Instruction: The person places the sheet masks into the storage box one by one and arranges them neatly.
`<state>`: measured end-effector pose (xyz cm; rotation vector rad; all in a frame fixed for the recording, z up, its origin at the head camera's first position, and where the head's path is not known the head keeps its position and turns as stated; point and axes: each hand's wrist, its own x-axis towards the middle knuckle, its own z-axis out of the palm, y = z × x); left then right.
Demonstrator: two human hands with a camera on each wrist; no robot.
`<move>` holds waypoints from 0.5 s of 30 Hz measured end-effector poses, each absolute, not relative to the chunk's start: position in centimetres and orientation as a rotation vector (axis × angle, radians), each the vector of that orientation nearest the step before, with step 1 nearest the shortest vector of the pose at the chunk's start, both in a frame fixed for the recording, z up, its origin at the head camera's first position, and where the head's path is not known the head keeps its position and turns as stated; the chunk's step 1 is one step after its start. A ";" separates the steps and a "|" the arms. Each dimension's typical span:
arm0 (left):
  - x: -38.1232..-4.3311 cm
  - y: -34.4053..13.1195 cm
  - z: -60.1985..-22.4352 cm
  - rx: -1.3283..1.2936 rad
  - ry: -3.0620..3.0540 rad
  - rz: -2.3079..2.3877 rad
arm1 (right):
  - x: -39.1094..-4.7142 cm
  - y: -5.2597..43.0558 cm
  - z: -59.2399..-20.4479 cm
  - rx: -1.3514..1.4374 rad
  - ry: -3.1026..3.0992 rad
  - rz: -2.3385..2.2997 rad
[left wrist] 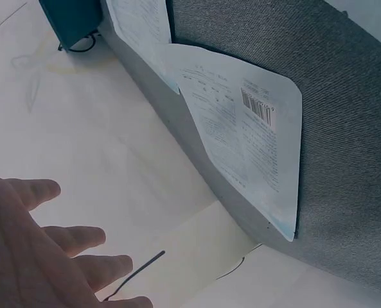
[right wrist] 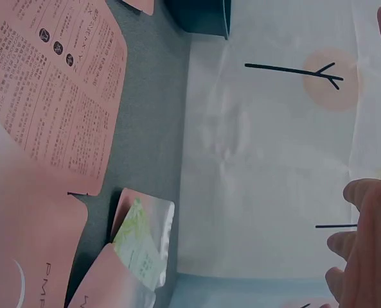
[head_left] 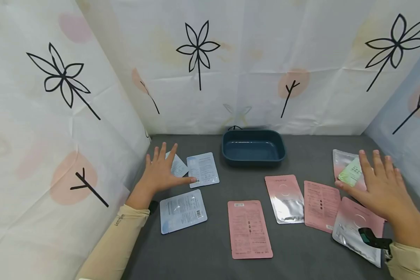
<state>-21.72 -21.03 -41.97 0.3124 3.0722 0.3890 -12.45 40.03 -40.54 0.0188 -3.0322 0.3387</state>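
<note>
In the head view my left hand [head_left: 161, 175] is spread over the left side of the table, fingers straight, holding nothing. Its thumb overlaps a light blue sachet [head_left: 204, 170], and its fingers partly cover another blue sachet [head_left: 179, 167]. A third blue sachet [head_left: 183, 212] lies nearer. My right hand [head_left: 385, 186], also spread and holding nothing, hovers at the right over pink sachets. Beneath its fingers is a silver-pink sachet [head_left: 339, 157] with a small green packet [head_left: 351, 172] on top. A pink-and-silver sachet [head_left: 358, 225] lies below that wrist, partly hidden.
A dark teal tray [head_left: 253, 161] stands at the back middle, against the patterned cloth wall [head_left: 245, 105]. A pink sachet [head_left: 250, 229] lies front centre. Right of it are a pink-and-silver sachet [head_left: 285, 198] and a printed pink one [head_left: 321, 204]. Cloth walls also close both sides.
</note>
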 end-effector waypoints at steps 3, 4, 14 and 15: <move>-21.5 -21.2 -42.2 0.304 3.065 0.411 | -12.7 39.8 -40.8 0.036 -3.020 0.351; -21.4 -21.2 -42.3 0.301 3.065 0.414 | -12.8 39.7 -40.8 0.042 -3.016 0.359; -20.9 -21.5 -43.4 0.310 3.084 0.484 | -14.2 38.6 -41.3 0.091 -2.995 0.405; -20.8 -21.6 -43.5 0.304 3.082 0.504 | -14.4 38.5 -41.4 0.104 -2.995 0.411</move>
